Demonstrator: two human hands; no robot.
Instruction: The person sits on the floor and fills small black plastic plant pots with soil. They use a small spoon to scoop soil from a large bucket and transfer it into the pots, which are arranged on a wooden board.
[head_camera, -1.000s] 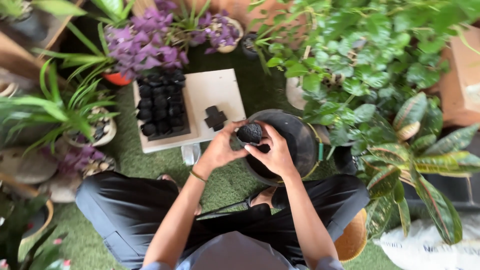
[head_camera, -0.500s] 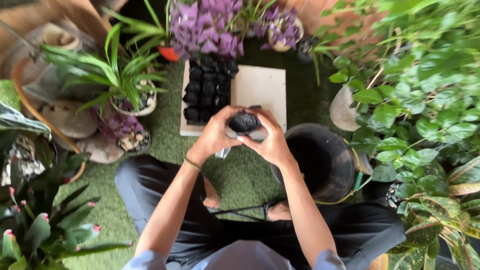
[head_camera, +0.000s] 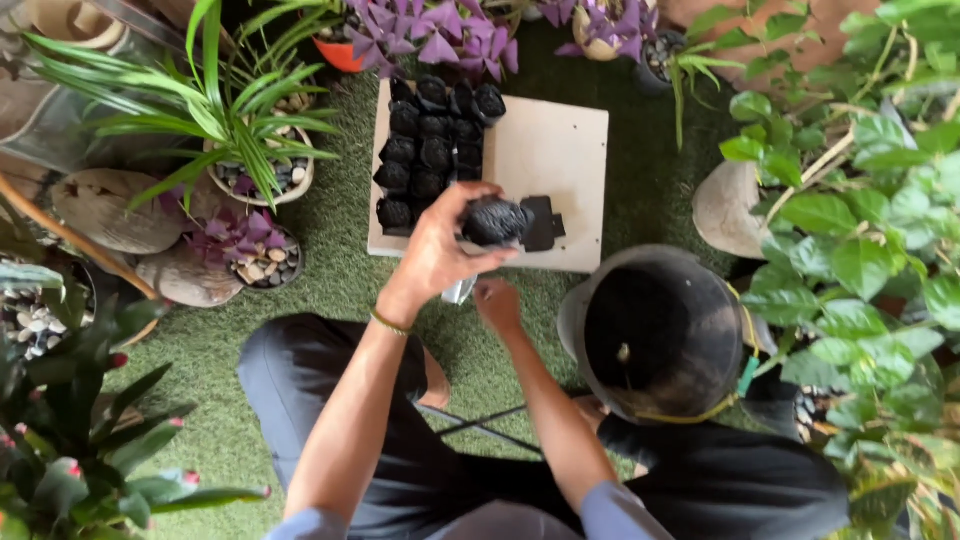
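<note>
Currently the small black soil-filled grow bag (head_camera: 493, 220) sits above the white board (head_camera: 560, 150), your left hand (head_camera: 435, 250) clamped around it. Keep it upright; your right hand (head_camera: 497, 302), below, has fingers curled, empty. Stay beside the filled bags (head_camera: 430, 150).

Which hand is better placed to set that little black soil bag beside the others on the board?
Probably the left hand: it already grips the small black bag right over the board, near the filled bags. The right hand sits lower, empty.
</note>
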